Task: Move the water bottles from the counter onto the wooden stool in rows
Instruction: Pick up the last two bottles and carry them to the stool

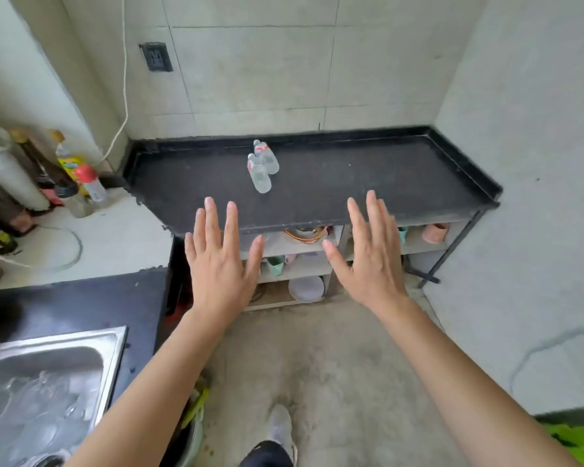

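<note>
I can read no word, number or sign from here. Beyond the fingertips of the left hand (216, 264), the nearer water bottle (259, 176) and the farther water bottle (267, 159) each carry a red and white label, but the print is too small and blurred. Far to the left of that hand, the yellow bottle (70, 163) has a green mark on its label, which is also not legible.

Two clear plastic water bottles (263, 166) with glossy walls stand on a matt black counter (368, 183) with a rough, dusty-looking top. At the lower left edge, a brushed steel sink (58, 362) gleams; pale glazed wall tiles (267, 62) and a rough concrete floor (317, 365) frame them.
</note>
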Tool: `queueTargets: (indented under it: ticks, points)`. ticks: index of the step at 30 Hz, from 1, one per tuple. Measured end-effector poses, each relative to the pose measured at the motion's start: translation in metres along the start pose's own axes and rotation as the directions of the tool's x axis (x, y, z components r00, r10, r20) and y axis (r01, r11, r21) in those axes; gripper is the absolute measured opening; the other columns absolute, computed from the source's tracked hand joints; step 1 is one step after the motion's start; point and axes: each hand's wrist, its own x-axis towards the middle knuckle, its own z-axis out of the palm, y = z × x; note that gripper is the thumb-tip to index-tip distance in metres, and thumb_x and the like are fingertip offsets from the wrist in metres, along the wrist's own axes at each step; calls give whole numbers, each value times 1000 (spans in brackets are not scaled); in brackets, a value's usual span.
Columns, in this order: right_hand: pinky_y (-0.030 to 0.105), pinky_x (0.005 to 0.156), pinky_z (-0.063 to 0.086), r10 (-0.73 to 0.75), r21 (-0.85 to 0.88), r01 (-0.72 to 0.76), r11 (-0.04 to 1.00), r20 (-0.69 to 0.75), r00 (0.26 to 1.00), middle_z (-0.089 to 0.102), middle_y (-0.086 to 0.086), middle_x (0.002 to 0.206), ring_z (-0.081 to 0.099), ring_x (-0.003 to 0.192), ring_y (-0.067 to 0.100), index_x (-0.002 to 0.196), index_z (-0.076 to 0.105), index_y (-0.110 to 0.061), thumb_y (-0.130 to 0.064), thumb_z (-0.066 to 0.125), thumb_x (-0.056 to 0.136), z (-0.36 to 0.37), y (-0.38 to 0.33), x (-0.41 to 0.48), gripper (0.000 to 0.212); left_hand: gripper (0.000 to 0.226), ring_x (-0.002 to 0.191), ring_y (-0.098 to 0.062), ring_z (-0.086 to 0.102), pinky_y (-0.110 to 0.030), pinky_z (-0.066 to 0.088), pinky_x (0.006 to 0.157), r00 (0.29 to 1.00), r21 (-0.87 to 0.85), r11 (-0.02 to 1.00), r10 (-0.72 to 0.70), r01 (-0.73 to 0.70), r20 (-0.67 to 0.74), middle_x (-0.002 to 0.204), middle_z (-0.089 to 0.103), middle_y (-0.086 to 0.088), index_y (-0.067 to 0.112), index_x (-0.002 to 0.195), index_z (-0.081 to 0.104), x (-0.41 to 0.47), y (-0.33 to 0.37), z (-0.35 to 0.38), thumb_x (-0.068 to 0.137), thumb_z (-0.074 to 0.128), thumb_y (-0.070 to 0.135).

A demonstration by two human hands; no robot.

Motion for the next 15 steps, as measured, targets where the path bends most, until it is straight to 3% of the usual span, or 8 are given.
queueTargets:
  ticks: [10,15]
  points:
    - [55,121,23,71,-16,-69,997,93,993,13,18,166,18,152,37,158,25,-13,-56,43,99,92,51,167,75,71,152,-34,12,-57,21,118,996,10,999,30,-31,80,166,9,-15,17,157,21,203,-11,87,100,28,59]
    - [55,120,25,60,-16,-58,998,175,983,14,19,166,20,151,38,157,25,-13,-57,40,100,157,93,246,74,74,151,-35,13,-58,22,117,992,41,999,-30,25,126,165,11,-16,15,156,24,278,-25,146,99,24,61]
